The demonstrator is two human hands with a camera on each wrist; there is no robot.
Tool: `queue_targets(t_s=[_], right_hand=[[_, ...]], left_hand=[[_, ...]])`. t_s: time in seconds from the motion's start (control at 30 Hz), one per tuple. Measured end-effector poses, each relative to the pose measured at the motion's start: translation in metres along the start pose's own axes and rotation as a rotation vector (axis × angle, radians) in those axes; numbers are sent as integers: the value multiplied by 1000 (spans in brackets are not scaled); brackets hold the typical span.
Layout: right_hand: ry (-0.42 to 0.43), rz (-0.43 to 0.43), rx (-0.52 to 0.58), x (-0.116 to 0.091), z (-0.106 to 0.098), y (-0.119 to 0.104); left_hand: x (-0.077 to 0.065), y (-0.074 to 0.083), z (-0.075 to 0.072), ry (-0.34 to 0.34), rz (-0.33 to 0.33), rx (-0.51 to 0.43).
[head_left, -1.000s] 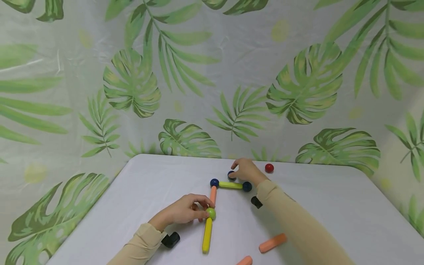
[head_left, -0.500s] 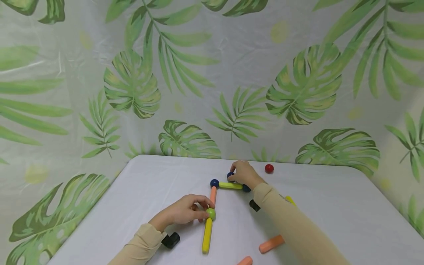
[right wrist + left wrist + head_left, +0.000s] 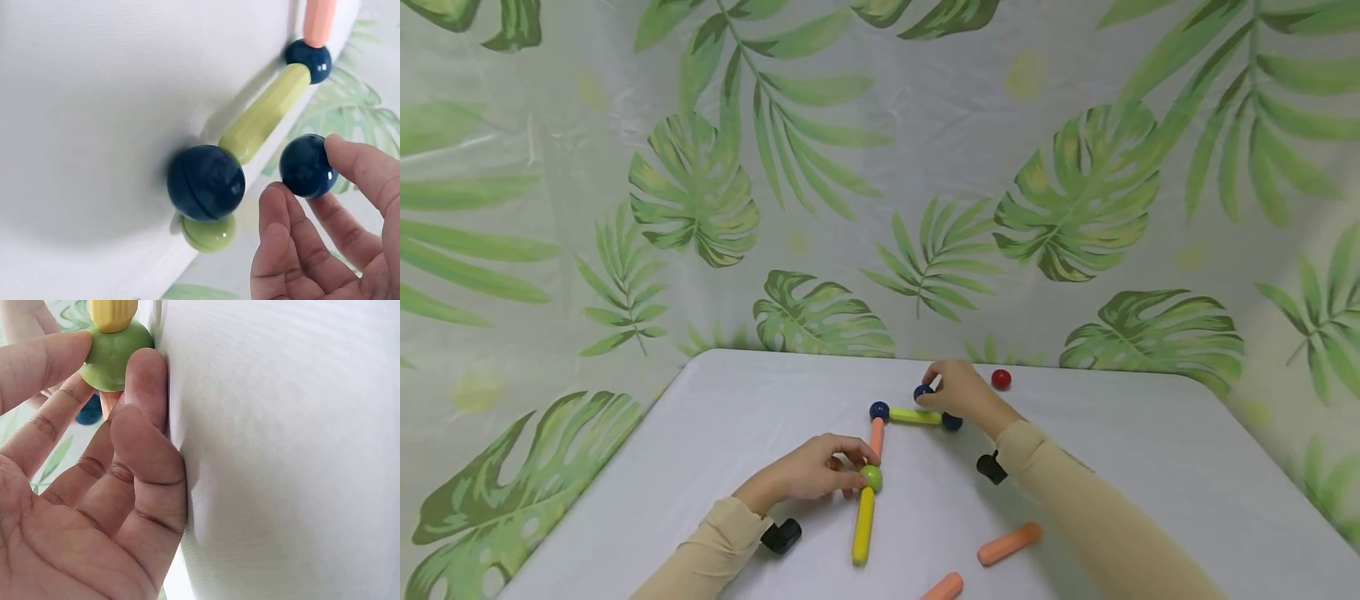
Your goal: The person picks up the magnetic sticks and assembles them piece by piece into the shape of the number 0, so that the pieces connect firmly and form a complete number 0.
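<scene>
My left hand [image 3: 812, 468] pinches a glossy green ball [image 3: 871, 477] between thumb and fingers. A yellow stick [image 3: 863, 527] runs from that ball toward the front, and a salmon stick [image 3: 877, 439] runs from its far side to a dark blue ball [image 3: 879, 410]. From there a lime stick [image 3: 915, 416] leads right to a second dark blue ball [image 3: 206, 182]. Just behind the lime stick, my right hand [image 3: 967, 396] holds a separate dark blue ball [image 3: 308, 165] by thumb and fingertips. In the right wrist view a light green ball [image 3: 209, 233] shows partly behind the second blue ball.
A red ball [image 3: 1002, 379] lies near the table's back edge. Two loose salmon sticks, one at the front right [image 3: 1010, 544] and one at the front edge [image 3: 943, 587], rest on the white table [image 3: 760, 392]. Behind hangs a leaf-patterned curtain [image 3: 820, 167].
My right hand's fingers have come down from loosely spread to grip the separate blue ball. My left hand stays on the green ball, and the view has shifted slightly.
</scene>
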State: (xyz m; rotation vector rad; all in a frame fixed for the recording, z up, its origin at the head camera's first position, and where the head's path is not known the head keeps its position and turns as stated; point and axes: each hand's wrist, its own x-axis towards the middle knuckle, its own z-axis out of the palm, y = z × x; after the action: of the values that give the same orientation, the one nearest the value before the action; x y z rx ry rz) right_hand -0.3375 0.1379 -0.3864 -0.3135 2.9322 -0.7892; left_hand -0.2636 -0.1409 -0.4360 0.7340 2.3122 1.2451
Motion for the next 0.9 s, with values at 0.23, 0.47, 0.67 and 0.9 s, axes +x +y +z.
queue_targets(t_s=[0.23,0.47,0.67,0.9], right_hand=[[-9,-30,30,-19,-8,6],[6,-83,58,-47,-9,5],[-7,-121,121,-75,-2,1],[-56,-142,158,-101,7,-3]], left_hand=[[3,0,-2,1,-2,22],[7,0,-3,-6,6,39],[8,1,-4,-4,-3,45],[8,2,-4,-3,-8,36]])
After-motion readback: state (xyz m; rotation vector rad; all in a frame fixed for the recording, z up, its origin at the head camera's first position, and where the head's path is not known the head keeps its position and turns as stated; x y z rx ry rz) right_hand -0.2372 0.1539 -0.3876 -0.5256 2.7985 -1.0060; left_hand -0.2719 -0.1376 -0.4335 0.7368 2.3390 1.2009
